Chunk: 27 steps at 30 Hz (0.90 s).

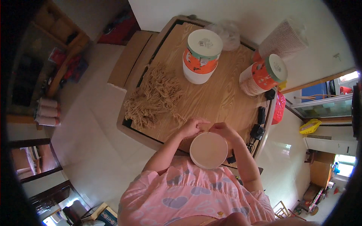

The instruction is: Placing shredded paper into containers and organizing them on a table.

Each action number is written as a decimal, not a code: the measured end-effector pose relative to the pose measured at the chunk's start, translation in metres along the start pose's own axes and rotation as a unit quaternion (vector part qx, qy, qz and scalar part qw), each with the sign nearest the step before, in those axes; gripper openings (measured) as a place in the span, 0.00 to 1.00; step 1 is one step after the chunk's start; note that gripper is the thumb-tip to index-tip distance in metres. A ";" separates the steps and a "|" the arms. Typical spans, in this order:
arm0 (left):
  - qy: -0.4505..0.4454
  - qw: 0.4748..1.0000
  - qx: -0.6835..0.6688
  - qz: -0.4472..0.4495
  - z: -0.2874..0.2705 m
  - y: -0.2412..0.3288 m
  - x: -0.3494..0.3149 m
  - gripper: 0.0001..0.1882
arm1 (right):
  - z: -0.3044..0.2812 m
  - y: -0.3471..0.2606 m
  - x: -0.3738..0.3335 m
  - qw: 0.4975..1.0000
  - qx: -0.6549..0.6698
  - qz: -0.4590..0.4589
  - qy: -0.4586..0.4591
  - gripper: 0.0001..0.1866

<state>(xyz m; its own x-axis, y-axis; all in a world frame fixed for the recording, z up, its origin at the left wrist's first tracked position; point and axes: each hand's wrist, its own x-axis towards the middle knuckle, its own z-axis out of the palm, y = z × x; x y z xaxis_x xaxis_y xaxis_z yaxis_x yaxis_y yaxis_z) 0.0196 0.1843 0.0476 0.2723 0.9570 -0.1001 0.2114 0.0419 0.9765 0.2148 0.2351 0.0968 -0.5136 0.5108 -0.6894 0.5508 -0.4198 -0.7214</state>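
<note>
A pale round disc (pixel 208 150), like a wooden hoop or plate, rests against my body at the near edge of the wooden table (pixel 222 94). My left hand (pixel 192 126) and my right hand (pixel 222 130) meet just above its far rim, fingers pinched together on a thin tan strand (pixel 207 127) at the rim. A heap of tan knotted cord pieces (pixel 152 96) lies on the table to the left of my hands.
Two round orange-and-white tubs with pale lids stand farther back, one upright (pixel 201 56), one tilted (pixel 264 75). A clear plastic bag (pixel 228 34) lies behind them. Black chargers and cables (pixel 258 126) sit at the table's right edge, beside a red basket (pixel 279 107).
</note>
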 end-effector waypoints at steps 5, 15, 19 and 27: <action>-0.029 0.998 -0.061 0.008 0.006 -0.003 0.001 0.15 | -0.005 0.003 -0.005 0.992 -0.034 -0.122 -0.019 0.06; 0.043 0.996 -0.047 -0.059 0.008 0.003 0.004 0.05 | -0.007 -0.020 -0.017 0.967 -0.165 -0.194 0.009 0.07; 0.068 0.995 -0.048 -0.054 0.015 0.000 0.001 0.05 | -0.005 -0.027 -0.016 0.960 -0.188 -0.206 0.015 0.08; 0.097 0.993 -0.049 -0.050 0.020 0.008 -0.001 0.03 | -0.013 0.005 0.015 0.994 -0.089 -0.062 -0.006 0.09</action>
<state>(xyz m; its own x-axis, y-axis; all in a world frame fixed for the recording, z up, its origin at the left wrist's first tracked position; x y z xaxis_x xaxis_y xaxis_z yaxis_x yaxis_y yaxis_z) 0.0399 0.1776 0.0519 0.0661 0.9837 -0.1674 0.1323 0.1576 0.9786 0.2184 0.2501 0.0842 -0.5914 0.5413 -0.5977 0.5904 -0.2141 -0.7781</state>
